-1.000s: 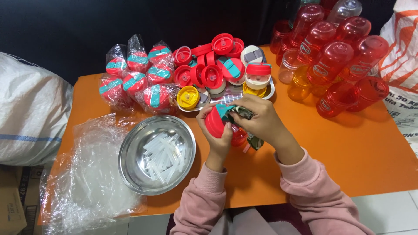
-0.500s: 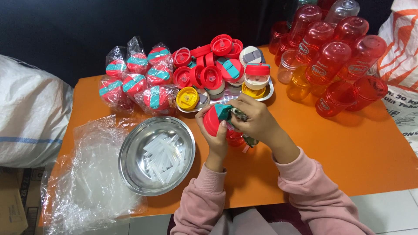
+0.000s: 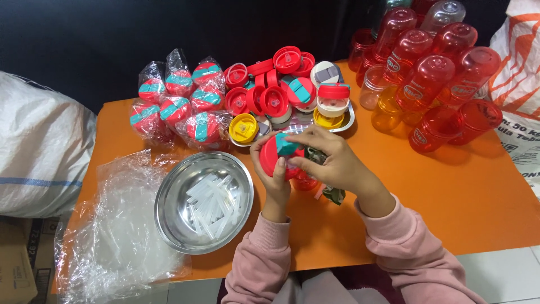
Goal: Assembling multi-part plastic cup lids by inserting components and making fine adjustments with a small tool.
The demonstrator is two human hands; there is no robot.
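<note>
While both hands grip it, the red lid [image 3: 274,159] shows a teal flap.

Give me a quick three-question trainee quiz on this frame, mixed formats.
1. True or false: the round steel bowl holds clear plastic straws.
2. Multiple choice: the red round bottle lid with a teal flap is held by A) the left hand alone, B) both hands, C) neither hand.
3. Fill in: the red translucent plastic bottles stand on the orange table at the person's far ____.

Key
1. True.
2. B: the left hand grips the lid from below, and the right hand has its fingers on it.
3. Right.
</note>
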